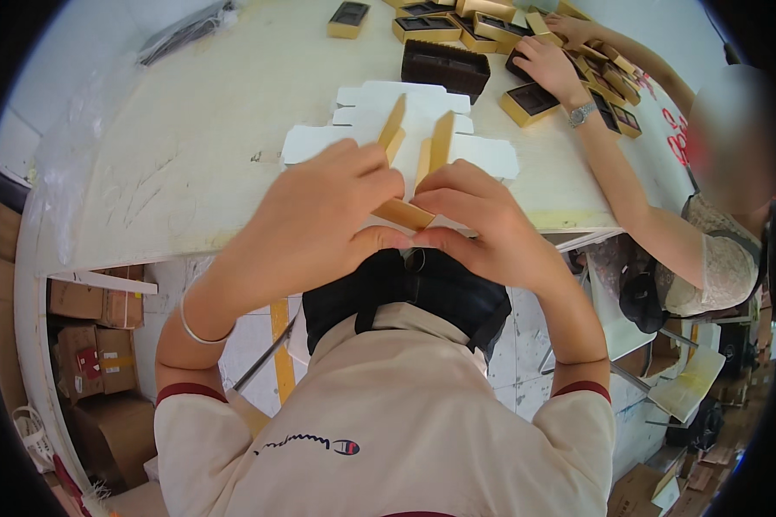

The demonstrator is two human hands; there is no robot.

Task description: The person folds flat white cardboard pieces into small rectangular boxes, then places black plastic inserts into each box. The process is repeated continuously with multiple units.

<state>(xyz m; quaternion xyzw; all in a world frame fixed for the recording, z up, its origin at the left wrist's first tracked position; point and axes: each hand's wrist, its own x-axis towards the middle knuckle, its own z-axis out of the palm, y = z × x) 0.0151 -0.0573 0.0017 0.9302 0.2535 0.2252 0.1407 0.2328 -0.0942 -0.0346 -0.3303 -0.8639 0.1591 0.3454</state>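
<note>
Between my two hands is a gold cardboard box blank (pixel 405 213), partly folded, its flaps standing up away from me. My left hand (pixel 336 202) grips its left side, fingers bent over the top and thumb at the near edge. On the other side my right hand (pixel 474 211) pinches it the same way, and the thumbs nearly meet. Under and beyond the hands lie flat white die-cut card blanks (pixel 405 108) on the table. Just behind them stands a stack of dark brown plastic trays (pixel 445 69).
A co-worker's hand (pixel 547 67) with a watch reaches among several gold boxes with dark inserts (pixel 530 102) at the back right. One more gold box (pixel 348 19) sits apart. Clear plastic film (pixel 73 164) hangs over the left table edge. Cartons (pixel 103 362) are stacked under the table (pixel 172 207).
</note>
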